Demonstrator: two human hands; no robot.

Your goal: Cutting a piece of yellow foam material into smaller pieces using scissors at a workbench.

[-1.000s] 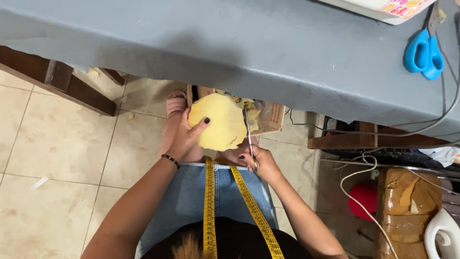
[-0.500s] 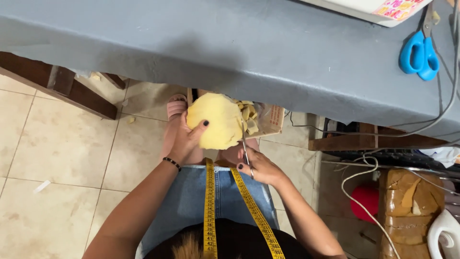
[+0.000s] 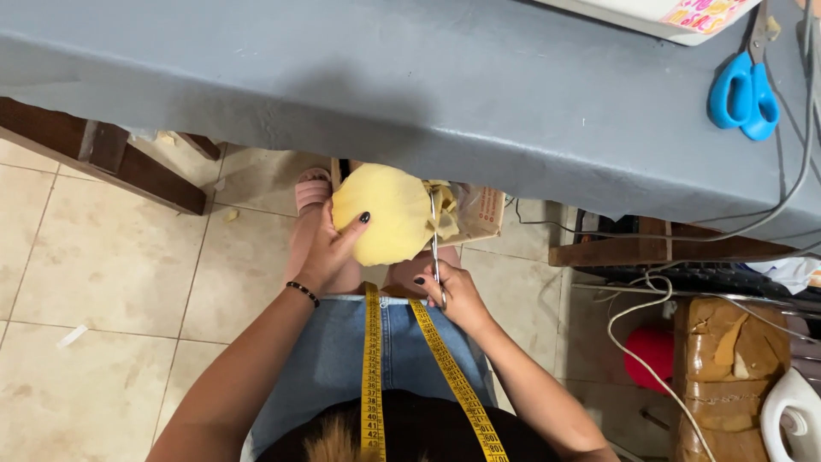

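Two hands are at work below the edge of the grey table (image 3: 479, 103), and we see them from above. Our left hand (image 3: 329, 248) is closed on a round yellow foam piece (image 3: 385, 214), thumb laid across its face and fingers tucked behind it, holding it over our lap. Our right hand (image 3: 453, 291) is wrapped around the handles of a pair of metal scissors (image 3: 434, 248), whose blades point up and meet the right rim of the foam piece, where thin yellow trimmings (image 3: 443, 218) curl away. Just behind the foam sits an open cardboard box (image 3: 483, 214) on the tiled floor (image 3: 111, 274). A yellow measuring tape (image 3: 373, 359) hangs in two strands over our denim-covered lap. One foot in a pink sandal (image 3: 311, 190) shows beside the left hand. Up on the table, well apart from our hands, lie blue-handled scissors (image 3: 742, 96). At the far right, cables (image 3: 650, 299) trail near a red object (image 3: 654, 355)
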